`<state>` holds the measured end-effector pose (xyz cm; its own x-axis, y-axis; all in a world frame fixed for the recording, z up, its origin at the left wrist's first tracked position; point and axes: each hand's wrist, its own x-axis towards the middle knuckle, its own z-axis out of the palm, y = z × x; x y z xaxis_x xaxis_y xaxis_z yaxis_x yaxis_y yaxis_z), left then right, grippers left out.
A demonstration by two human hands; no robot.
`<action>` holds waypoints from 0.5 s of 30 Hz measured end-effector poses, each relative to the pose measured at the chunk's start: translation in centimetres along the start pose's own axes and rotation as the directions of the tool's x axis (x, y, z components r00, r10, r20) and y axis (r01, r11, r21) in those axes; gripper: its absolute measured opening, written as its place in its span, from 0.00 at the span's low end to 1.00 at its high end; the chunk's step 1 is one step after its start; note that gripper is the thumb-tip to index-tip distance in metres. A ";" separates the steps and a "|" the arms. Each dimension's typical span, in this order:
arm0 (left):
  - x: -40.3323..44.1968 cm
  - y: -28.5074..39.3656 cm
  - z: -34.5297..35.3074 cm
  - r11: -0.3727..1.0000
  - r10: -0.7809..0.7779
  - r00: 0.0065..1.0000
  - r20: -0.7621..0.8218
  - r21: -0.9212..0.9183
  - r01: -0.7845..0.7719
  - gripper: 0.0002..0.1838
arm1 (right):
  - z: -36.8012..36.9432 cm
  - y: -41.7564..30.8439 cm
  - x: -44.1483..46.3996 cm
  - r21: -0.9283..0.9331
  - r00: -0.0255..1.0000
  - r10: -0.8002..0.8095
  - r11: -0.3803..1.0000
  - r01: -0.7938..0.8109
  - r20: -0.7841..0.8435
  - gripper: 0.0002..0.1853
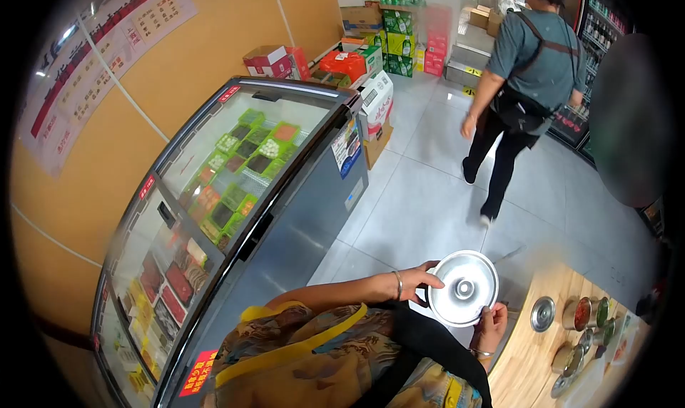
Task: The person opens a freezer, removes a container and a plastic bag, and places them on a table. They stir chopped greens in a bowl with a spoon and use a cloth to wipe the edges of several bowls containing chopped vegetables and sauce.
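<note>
In the head view, a round silver metal lid (464, 288) with a small central knob is between my two hands. My left hand (415, 283) grips its left edge, thumb on top and fingers beneath. My right hand (490, 328) pinches its lower right rim. Whether a container is under the lid is hidden. To the right, a wooden table (517, 365) holds a smaller metal lid (543, 314) and several small metal tins, one with red contents (579, 312).
A glass-topped display freezer (285, 222) with green baskets of food runs along my left. Ahead, a person (535, 73) in a grey-green shirt walks on the tiled floor (414, 187). Stacked drink cartons (398, 44) stand at the back. A drinks fridge (598, 44) is at far right.
</note>
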<state>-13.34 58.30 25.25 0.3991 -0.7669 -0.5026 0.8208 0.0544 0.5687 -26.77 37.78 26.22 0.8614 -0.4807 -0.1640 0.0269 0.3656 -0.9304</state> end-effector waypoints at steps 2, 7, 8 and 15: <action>2.1 1.2 0.9 1.000 -0.012 1.000 -0.003 0.007 0.012 0.47 | -1.2 0.3 1.9 0.005 0.999 -0.010 1.000 0.011 -0.036 0.07; 8.2 4.6 1.9 0.999 -0.046 0.999 0.016 0.024 0.046 0.46 | -2.5 -1.1 7.7 -0.005 0.993 -0.013 1.000 0.012 -0.115 0.08; 9.8 5.4 1.7 0.999 -0.025 0.999 0.020 0.049 0.024 0.44 | -2.3 -1.8 9.1 -0.030 0.991 -0.014 1.000 0.010 -0.131 0.08; 15.8 9.4 1.9 0.993 -0.115 0.977 0.177 -0.007 0.118 0.27 | -2.4 -4.5 12.1 -0.235 0.954 0.040 0.965 -0.114 -0.299 0.08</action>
<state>-0.06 45.47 23.85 0.2233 -0.8689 -0.4418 0.8653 -0.0320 0.5003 -17.68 28.45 27.64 0.6710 -0.6818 -0.2913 -0.1911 0.2206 -0.9565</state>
